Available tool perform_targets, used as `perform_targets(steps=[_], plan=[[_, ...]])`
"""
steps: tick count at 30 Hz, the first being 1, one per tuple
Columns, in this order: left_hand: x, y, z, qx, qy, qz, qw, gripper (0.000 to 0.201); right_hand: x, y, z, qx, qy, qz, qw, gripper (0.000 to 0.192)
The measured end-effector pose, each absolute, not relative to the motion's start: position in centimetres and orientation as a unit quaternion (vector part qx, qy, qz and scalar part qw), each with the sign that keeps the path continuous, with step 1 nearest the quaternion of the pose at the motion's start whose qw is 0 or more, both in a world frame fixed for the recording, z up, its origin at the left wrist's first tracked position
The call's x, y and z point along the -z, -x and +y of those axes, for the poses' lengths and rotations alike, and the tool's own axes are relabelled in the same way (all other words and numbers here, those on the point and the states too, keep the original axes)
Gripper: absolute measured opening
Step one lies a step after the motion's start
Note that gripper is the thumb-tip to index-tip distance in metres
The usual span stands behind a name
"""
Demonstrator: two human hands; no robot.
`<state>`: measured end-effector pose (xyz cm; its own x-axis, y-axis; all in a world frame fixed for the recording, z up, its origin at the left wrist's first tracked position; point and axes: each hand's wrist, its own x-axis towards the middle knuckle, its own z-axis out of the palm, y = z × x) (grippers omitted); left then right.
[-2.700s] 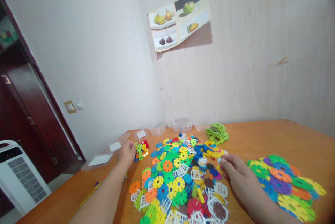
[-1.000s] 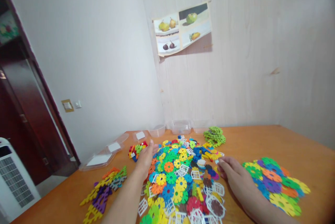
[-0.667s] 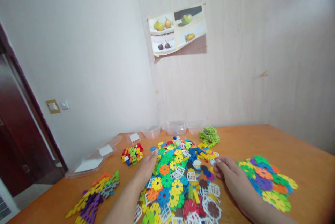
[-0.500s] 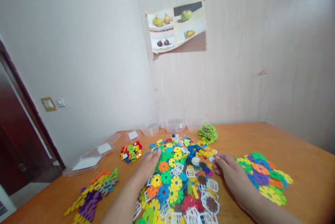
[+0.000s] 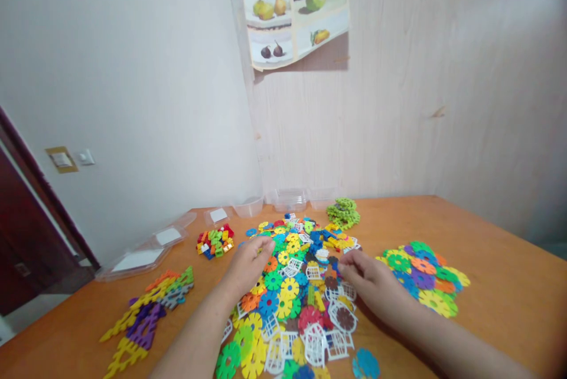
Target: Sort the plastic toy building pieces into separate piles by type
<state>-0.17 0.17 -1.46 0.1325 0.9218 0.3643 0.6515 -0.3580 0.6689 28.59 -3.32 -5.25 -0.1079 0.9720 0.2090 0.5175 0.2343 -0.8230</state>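
A big heap of coloured plastic snowflake discs and white lattice pieces covers the middle of the orange wooden table. My left hand lies palm down on the heap's left side, fingers curled over the discs near its far edge. My right hand rests on the heap's right side, fingertips touching pieces near its middle. Whether either hand pinches a piece is not clear.
A flat spread of large discs lies to the right. Small coloured bricks and a pile of long zigzag pieces lie to the left. A green disc stack and clear plastic tubs and lids line the wall.
My left hand came from the small brick pile onto the heap's left side. My right hand slid a little left into the heap. The view tilted down.
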Motion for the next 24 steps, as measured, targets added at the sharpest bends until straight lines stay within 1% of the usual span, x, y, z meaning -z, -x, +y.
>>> perform_targets(steps=[2, 4, 7, 10, 16, 21, 24], plan=[[1.4, 0.1, -0.1, -0.384, -0.737, 0.532, 0.163, 0.037, 4.6, -28.2, -4.6, -0.278, 0.535, -0.726, 0.331, 0.027], [1.3, 0.0, -0.3, -0.382, -0.743, 0.527, 0.154, 0.034, 4.2, -27.8, -5.6, -0.257, 0.534, -0.751, 0.293, 0.027], [1.4, -0.1, -0.6, -0.368, -0.756, 0.520, 0.148, 0.029, 4.1, -27.5, -6.4, -0.207, 0.536, -0.779, 0.251, 0.029], [1.7, 0.1, -0.4, -0.353, -0.762, 0.524, 0.143, 0.024, 4.5, -27.5, -6.4, -0.173, 0.537, -0.794, 0.228, 0.027], [2.6, 1.6, 0.5, -0.338, -0.739, 0.567, 0.136, 0.025, 4.9, -27.8, -5.5, -0.201, 0.552, -0.775, 0.233, 0.025], [2.2, 1.6, 0.1, -0.275, -0.750, 0.596, 0.081, 0.034, 4.9, -27.7, -5.4, -0.242, 0.544, -0.751, 0.285, 0.025], [2.0, 1.3, -0.1, -0.255, -0.750, 0.605, 0.077, 0.034, 5.2, -27.7, -5.4, -0.271, 0.541, -0.731, 0.315, 0.023]])
